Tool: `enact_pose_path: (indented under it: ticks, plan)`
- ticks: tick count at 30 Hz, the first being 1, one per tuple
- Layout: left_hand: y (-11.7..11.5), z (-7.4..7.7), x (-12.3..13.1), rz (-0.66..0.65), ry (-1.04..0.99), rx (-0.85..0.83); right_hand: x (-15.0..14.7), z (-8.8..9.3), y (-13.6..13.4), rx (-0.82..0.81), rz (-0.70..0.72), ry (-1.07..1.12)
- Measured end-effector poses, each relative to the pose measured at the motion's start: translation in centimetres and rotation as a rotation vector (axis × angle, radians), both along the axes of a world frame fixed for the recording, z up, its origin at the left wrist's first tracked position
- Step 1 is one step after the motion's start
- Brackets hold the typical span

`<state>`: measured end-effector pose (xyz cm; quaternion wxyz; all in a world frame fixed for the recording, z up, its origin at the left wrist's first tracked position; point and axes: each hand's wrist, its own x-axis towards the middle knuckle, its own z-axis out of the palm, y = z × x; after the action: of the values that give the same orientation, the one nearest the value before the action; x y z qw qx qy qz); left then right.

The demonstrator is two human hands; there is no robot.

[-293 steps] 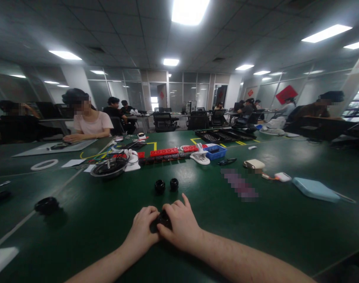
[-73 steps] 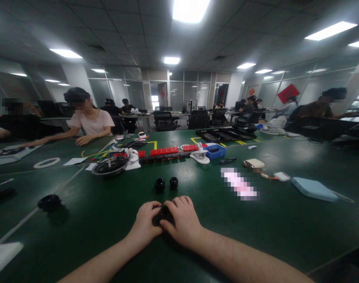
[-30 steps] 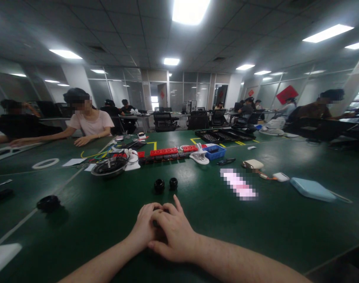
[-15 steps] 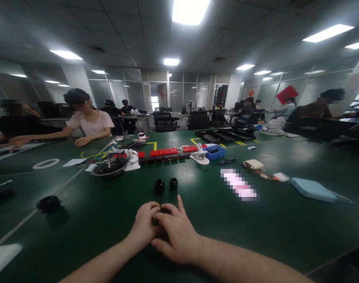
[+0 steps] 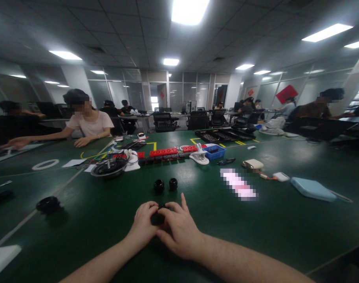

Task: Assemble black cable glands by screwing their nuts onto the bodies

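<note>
In the middle foreground of the head view, my left hand [image 5: 144, 221] and my right hand [image 5: 184, 232] meet over the green tabletop [image 5: 215, 220]. Both sets of fingers are curled round a small black part [image 5: 158, 218]. Most of it is covered by the fingers, so its exact kind cannot be told. My right index finger points up and away from it. Just beyond the fingertips stand two small black round ribbed pieces, one on the left [image 5: 159, 186] and one on the right [image 5: 173, 184]. Neither is touched.
A larger black round piece [image 5: 48, 205] lies at left. Farther back are a wire-filled bowl [image 5: 108, 168], red-topped strips [image 5: 164, 152], a white stand [image 5: 199, 156] and a blue bin [image 5: 215, 152]. A light-blue case [image 5: 312, 189] lies at right. A person [image 5: 89, 122] sits at the far left.
My right hand has shifted slightly right, its fingers a little farther from my left hand. More of the black part shows between them. The two small pieces have not moved.
</note>
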<state>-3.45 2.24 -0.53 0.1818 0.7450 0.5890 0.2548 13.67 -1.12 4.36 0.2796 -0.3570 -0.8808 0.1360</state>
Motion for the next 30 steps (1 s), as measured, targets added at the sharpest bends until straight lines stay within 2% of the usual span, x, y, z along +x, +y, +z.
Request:
enact_pose_path:
  ticks: [12, 21, 30]
  plan:
    - [-0.5, 0.7, 0.6, 0.006, 0.038, 0.052, 0.1, -1.4, 1.3, 0.040, -0.157, -0.094]
    - [-0.6, 0.6, 0.4, -0.046, 0.020, 0.022, 0.1, -0.8, 1.5, 0.054, -0.188, -0.155]
    - [-1.2, 1.8, 0.9, -0.053, 0.011, -0.034, 0.0, -0.8, 1.7, 0.057, -0.203, -0.195]
